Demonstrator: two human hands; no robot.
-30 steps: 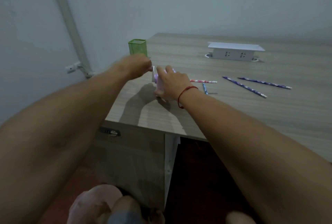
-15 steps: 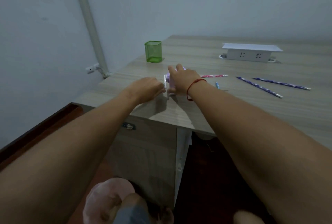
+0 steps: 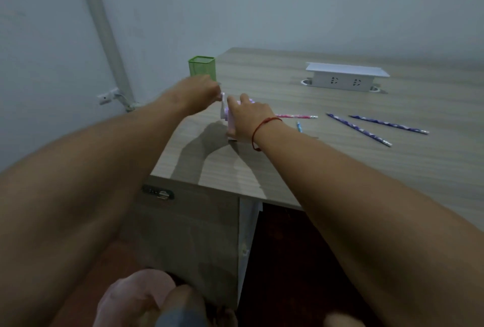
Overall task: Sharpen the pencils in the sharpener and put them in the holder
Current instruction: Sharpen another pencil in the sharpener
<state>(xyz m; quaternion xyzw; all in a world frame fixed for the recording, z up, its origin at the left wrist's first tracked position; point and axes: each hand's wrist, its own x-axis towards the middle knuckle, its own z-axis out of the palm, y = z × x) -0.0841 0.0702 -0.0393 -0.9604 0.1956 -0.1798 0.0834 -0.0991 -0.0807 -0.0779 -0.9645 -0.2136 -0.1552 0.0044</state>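
Note:
A small pink and white crank sharpener (image 3: 230, 122) stands near the desk's left front corner. My right hand (image 3: 248, 119), with a red string at the wrist, grips its body from above. My left hand (image 3: 199, 93) is closed on the white crank handle (image 3: 222, 97) at its left side. A pink patterned pencil (image 3: 296, 116) pokes out to the right from behind my right hand. A short blue pencil (image 3: 299, 126) lies just beside it. Two purple pencils (image 3: 358, 129) (image 3: 389, 125) lie further right. The green mesh holder (image 3: 201, 68) stands at the desk's left edge, behind my left hand.
A white socket box (image 3: 345, 76) sits at the back of the wooden desk (image 3: 340, 169). A drawer front with a lock (image 3: 158, 192) is below the desk edge. A grey pipe (image 3: 104, 28) runs down the wall at left.
My left hand has gone round on the crank, from up near the holder, down beside the sharpener, and back up. My right hand has stayed on the sharpener body.

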